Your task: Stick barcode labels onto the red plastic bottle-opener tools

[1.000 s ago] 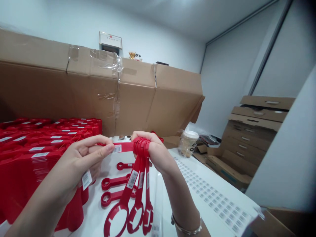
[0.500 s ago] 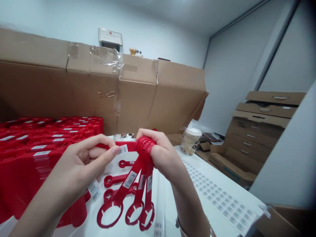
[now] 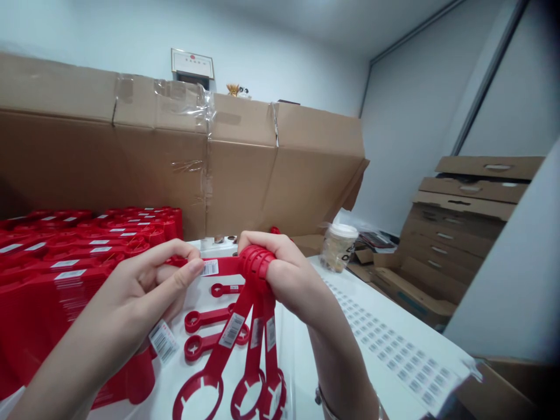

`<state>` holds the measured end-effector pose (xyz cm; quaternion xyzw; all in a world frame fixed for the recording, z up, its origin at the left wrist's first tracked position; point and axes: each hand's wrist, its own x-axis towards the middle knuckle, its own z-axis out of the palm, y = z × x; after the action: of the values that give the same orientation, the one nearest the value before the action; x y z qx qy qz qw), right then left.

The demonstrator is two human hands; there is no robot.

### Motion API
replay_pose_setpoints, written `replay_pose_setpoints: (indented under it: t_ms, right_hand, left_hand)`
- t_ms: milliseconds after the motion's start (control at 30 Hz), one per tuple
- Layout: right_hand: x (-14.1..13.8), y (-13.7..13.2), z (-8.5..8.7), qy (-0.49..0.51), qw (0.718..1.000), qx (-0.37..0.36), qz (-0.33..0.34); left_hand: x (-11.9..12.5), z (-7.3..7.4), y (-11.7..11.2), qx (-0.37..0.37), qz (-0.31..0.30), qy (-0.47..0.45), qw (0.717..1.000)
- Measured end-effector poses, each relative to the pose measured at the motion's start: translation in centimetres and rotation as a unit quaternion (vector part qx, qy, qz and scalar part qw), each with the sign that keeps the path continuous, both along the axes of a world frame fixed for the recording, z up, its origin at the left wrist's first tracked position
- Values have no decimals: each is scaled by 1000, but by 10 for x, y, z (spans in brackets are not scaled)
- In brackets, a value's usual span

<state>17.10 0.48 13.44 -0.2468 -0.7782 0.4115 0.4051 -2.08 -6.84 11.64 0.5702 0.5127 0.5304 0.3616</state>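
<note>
My right hand (image 3: 293,274) is wrapped around a fanned bunch of red plastic ring wrenches (image 3: 254,262). Several of them hang down, with white barcode labels on their handles and notched rings at the bottom. One wrench handle (image 3: 230,266) points left toward my left hand (image 3: 153,286), whose thumb and forefinger pinch the left edge of a barcode label (image 3: 210,268) lying against that handle. A second barcode label (image 3: 164,341) hangs beneath my left hand; what holds it is hidden. Smaller red wrenches (image 3: 210,317) lie on the white table below.
Stacks of labelled red wrenches (image 3: 70,274) fill the left side. A large cardboard box (image 3: 284,175) stands behind. To the right are a label sheet (image 3: 394,350), a lidded cup in plastic (image 3: 339,248) and piled cardboard boxes (image 3: 459,233).
The barcode label at my left fingertips has turned from tilted to level along the handle. The hanging wrenches have swung slightly down and right; the view has shifted a little.
</note>
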Motion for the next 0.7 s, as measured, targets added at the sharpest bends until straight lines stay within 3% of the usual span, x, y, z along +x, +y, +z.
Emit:
replay_pose_setpoints:
  t_ms: [167, 400, 700]
  right_hand:
    - [0, 0, 1, 5, 1000, -13, 5]
    - [0, 2, -1, 12, 999, -36, 17]
    - [-1, 0, 0, 12, 999, -32, 17]
  left_hand:
    - [-2, -2, 2, 6, -20, 14, 1000]
    - [3, 2, -2, 5, 15, 21, 1000]
    - [-2, 0, 2, 13, -18, 13, 1000]
